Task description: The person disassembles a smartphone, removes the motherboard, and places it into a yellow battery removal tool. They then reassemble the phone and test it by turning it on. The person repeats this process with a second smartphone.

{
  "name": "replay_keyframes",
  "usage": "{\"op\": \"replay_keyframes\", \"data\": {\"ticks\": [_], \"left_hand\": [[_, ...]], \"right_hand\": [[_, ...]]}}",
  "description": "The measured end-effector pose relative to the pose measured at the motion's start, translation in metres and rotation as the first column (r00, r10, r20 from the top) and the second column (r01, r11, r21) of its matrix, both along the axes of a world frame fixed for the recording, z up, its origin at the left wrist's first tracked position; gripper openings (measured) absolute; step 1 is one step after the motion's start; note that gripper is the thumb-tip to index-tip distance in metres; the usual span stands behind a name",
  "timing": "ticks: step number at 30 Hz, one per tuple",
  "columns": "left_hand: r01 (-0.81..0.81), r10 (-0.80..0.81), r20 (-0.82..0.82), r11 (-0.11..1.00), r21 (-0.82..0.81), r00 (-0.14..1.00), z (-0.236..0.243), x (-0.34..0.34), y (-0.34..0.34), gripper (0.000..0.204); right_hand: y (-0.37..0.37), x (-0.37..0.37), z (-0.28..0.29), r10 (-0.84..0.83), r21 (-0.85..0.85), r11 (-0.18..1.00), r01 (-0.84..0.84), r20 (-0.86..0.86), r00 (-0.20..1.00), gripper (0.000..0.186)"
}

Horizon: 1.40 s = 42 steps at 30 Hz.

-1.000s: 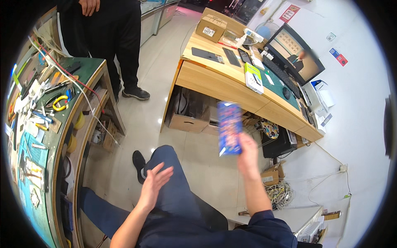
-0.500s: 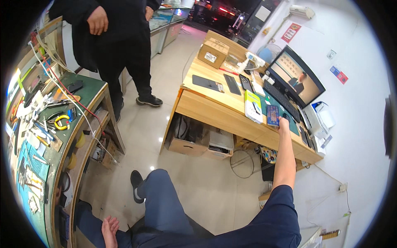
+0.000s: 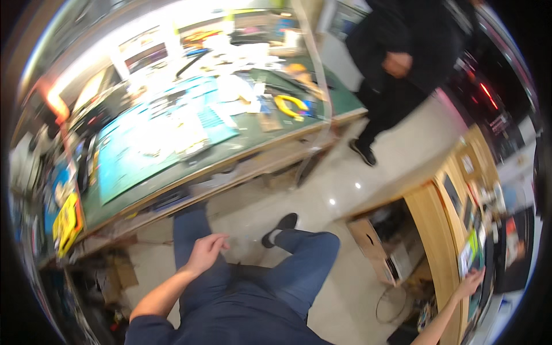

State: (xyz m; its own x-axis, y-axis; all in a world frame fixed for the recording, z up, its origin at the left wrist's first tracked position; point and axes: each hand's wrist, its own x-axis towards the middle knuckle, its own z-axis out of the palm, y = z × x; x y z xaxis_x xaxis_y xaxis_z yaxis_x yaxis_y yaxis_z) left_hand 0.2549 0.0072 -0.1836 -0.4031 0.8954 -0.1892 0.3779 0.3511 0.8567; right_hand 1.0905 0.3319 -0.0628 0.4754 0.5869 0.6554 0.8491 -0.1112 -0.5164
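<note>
My left hand (image 3: 208,253) hovers over my left thigh, its fingers loosely extended with nothing in them. At the right, my right hand (image 3: 471,283) reaches to the wooden desk (image 3: 430,224), beside a white and green box (image 3: 468,253). Blur and the steep angle hide whether its fingers grip anything. Ahead of me is a green-topped workbench (image 3: 244,140). On it lie a bright blue work mat (image 3: 123,164) and yellow-handled pliers (image 3: 290,107), among several small tools and parts washed out by glare.
A person in dark clothes (image 3: 402,63) stands beyond the bench, one hand low in front. Under the desk sits an open cardboard box (image 3: 371,244). A monitor (image 3: 514,247) stands on the desk. A yellow package (image 3: 68,224) lies at the bench's left end.
My view has swung left, from the desk to the workbench. My left hand has turned and lifted over the thigh. My right hand remains at the desk, where it was touching a dark blue box.
</note>
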Motion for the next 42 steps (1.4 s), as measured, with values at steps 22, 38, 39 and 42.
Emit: {"op": "replay_keyframes", "data": {"ticks": [22,38,39,42], "left_hand": [[-0.124,0.530,-0.845,0.846,0.519,0.071,0.186,-0.186,-0.187,0.044],[-0.464,0.437,-0.873,0.832,0.303,0.214,0.211,-0.215,-0.341,0.055],[-0.441,0.464,-0.871,0.824,0.355,0.165,0.212,-0.217,-0.341,0.053],[-0.387,0.526,-0.836,0.746,0.541,-0.154,0.230,-0.230,-0.328,0.048]], "right_hand": [[-0.163,-0.886,0.090,0.849,-0.446,-0.116,-0.887,0.419,-0.322,0.046],[-0.187,-0.943,0.091,0.867,-0.562,-0.020,-0.827,0.402,-0.294,0.041],[-0.193,-0.944,0.090,0.861,-0.573,-0.043,-0.819,0.394,-0.321,0.041],[-0.207,-0.950,0.088,0.842,-0.558,-0.049,-0.829,0.423,-0.334,0.041]]}}
